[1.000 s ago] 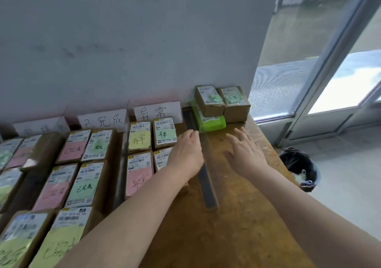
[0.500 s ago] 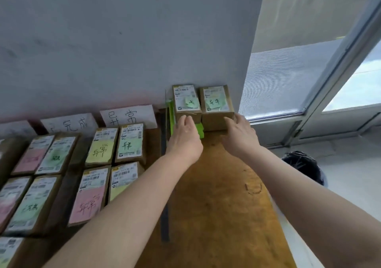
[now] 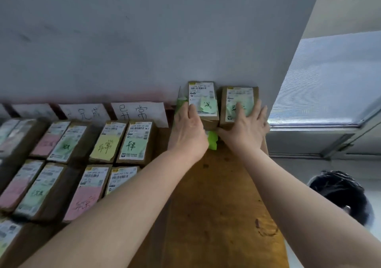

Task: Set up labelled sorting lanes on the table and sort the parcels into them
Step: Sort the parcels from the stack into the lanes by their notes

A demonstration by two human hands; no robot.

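Observation:
Two brown parcels stand side by side against the wall at the table's far right end. The left parcel (image 3: 203, 94) carries a white label and a green note; it lies on a bright green package (image 3: 212, 141). My left hand (image 3: 188, 129) rests on the left parcel's near end, fingers laid over its top. The right parcel (image 3: 240, 95) has a green-tinted label. My right hand (image 3: 245, 128) lies spread on top of it, thumb along its front face. To the left, sorted parcels such as one with a green note (image 3: 135, 142) fill lanes below handwritten signs (image 3: 140, 112).
Bare wooden table (image 3: 216, 195) stretches from the two parcels toward me. The grey wall runs right behind them. The table's right edge drops to the floor, where a black bin (image 3: 340, 195) stands. A glass door is beyond on the right.
Both hands have reached forward from the middle of the table to the two parcels at the wall and now lie on top of them. The view has moved closer.

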